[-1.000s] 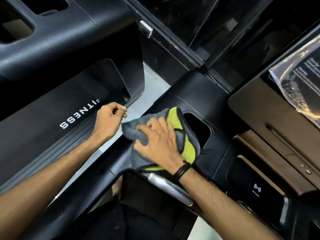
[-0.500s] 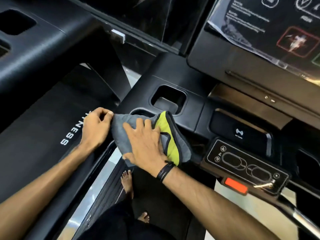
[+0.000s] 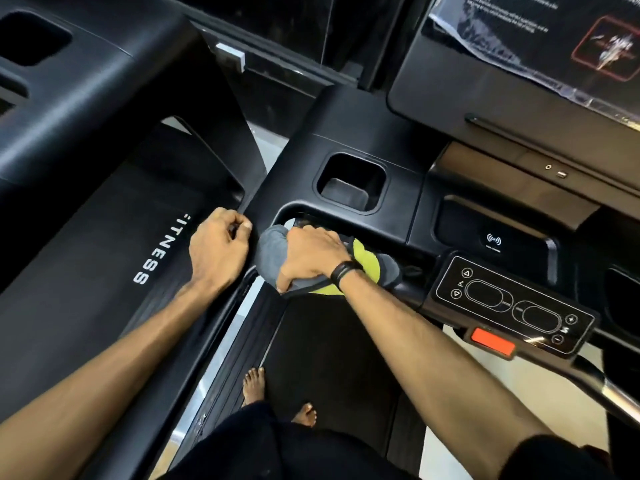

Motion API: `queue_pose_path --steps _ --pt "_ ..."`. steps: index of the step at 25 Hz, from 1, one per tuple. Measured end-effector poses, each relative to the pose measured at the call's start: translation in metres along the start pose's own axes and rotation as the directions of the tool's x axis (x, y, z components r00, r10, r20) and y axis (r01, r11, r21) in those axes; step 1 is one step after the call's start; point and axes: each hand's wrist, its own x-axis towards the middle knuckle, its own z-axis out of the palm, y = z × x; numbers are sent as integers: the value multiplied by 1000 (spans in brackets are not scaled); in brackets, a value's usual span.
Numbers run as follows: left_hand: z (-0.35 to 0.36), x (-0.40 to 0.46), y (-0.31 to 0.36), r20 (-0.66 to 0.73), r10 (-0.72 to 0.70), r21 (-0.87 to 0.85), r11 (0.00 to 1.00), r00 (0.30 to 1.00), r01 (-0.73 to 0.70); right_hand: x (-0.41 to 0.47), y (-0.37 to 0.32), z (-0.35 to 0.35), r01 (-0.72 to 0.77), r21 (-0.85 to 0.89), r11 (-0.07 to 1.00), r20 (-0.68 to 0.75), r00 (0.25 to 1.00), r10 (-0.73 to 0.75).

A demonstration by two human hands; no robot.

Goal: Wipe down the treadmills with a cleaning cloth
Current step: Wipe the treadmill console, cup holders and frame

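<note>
I stand on a black treadmill and face its console (image 3: pixel 349 133). My right hand (image 3: pixel 311 259) is closed around a grey and yellow-green cleaning cloth (image 3: pixel 372 268), pressing it onto the grip bar in the recess below the cup holder (image 3: pixel 353 183). Part of the cloth is hidden under the hand. My left hand (image 3: pixel 218 251) is curled into a loose fist at the console's left edge, just left of the cloth and apart from it, with nothing visible in it.
A control panel (image 3: pixel 512 303) with a red stop key (image 3: pixel 491 341) sits right of the cloth. Above is a screen under plastic film (image 3: pixel 554 46). A neighbouring treadmill marked FITNESS (image 3: pixel 156 251) lies left. My bare feet (image 3: pixel 254 382) stand on the belt.
My right hand went from lying flat on the cloth to gripping it around the bar lower in the recess. My left hand has come off the cloth's edge. The view swung right.
</note>
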Motion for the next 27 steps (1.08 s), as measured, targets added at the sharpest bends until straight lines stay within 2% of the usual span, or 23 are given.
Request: queue_pose_path --steps 1,3,5,10,14,17,22,24,27 --pt "1 0 -1 11 19 15 1000 1000 -19 -3 -2 5 -17 -19 1000 -54 998 16" --pt "1 1 -1 6 49 21 999 999 -49 -17 -13 34 -81 -214 973 -278 960 19" --pt "4 5 1 4 59 36 998 998 -59 -25 -21 53 -152 -319 936 -375 927 23" --pt "2 10 11 33 92 89 991 995 -95 -15 -18 47 -133 -331 934 -376 926 -1" --pt "-1 4 12 49 101 111 988 994 -106 -19 -18 49 -119 -324 939 -404 915 -23" --pt "-5 -5 12 96 77 65 994 992 -83 -26 -18 50 -90 -293 952 -438 897 -51" --pt "-14 -20 21 188 60 89 993 980 -78 -59 0 66 -38 -279 960 -540 833 -124" --pt "-15 -27 28 238 83 89 990 968 -107 -76 8 71 -21 -191 981 -568 818 -93" --pt "-16 -39 41 313 91 -174 984 945 -37 -87 24 55 -11 26 1000 -584 812 24"
